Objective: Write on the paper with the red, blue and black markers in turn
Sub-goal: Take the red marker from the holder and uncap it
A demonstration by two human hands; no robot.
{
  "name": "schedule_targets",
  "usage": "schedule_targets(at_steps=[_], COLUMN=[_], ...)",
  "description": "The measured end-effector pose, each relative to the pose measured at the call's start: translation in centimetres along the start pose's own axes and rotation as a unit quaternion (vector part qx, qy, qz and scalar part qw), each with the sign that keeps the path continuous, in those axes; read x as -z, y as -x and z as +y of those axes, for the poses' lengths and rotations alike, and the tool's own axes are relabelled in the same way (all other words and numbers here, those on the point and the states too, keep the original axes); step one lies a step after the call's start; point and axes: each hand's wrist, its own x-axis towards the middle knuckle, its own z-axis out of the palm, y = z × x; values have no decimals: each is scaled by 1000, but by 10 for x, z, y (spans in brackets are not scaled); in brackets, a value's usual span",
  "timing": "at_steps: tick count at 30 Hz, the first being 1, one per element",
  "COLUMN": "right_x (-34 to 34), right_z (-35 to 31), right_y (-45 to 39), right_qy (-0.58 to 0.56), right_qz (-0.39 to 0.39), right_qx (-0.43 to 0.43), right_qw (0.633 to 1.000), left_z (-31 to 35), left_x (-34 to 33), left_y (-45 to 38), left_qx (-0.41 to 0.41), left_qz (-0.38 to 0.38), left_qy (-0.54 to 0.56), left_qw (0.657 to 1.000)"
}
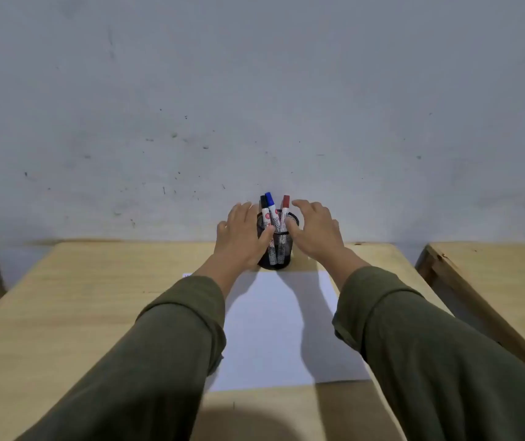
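Black wire mesh forms the pen cup (274,249), and I see it standing between my two hands at the far end of the wooden table (89,313), close to the grey wall (255,90). My left hand (242,238) lies against the cup's left side, fingers loosely spread and curved, the thumb crossing the front of the mesh; it cups the holder without closing around any marker. My right hand (313,229) hovers just to the right of the cup, fingers spread and bent, the fingertips arching over toward the rim; whether the thumb touches the mesh I cannot tell.

Three markers stand in the cup, caps up. Nearest my left hand's fingertips is the black marker (265,211), with the blue marker (272,210) touching it and leaning slightly rightward. Closest to my right hand, just beside its index finger, the red marker (285,211) stands apart from the other two.

Just nearer to me than both hands, the white paper (277,329) lies flat on the table, its far edge almost at the cup's base, running back between my two forearms in their olive green sleeves (165,361). Shadows of both arms fall across the sheet, which bears no marks.
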Motion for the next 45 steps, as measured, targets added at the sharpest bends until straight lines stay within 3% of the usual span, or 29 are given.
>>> schedule_targets(at_steps=[12,21,33,36,40,43,45], right_x=[-31,-37,-21,1,29,42,46], right_z=[9,6,3,-11,-33,-46,-53], right_y=[-38,-47,-31,-27,-18,5,28], right_qy=[-80,-139,-253,-303,-365,-383,-391], right_qz=[31,49,131,158,188,143,101], right_qx=[-42,-78,-41,-14,18,35,41], right_qw=[995,986,958,940,912,912,914], left_z=[-14,-13,-9,-4,9,24,33], left_x=[-38,-36,-22,-8,22,51,68], left_y=[-23,-22,-18,-12,-6,1,11], left_qx=[-5,-9,-5,-19,-39,-28,12], left_qz=[11,-1,-16,13,88,125,99], left_qy=[70,56,23,28,109,226,324], left_qw=[997,998,1000,999,989,966,941])
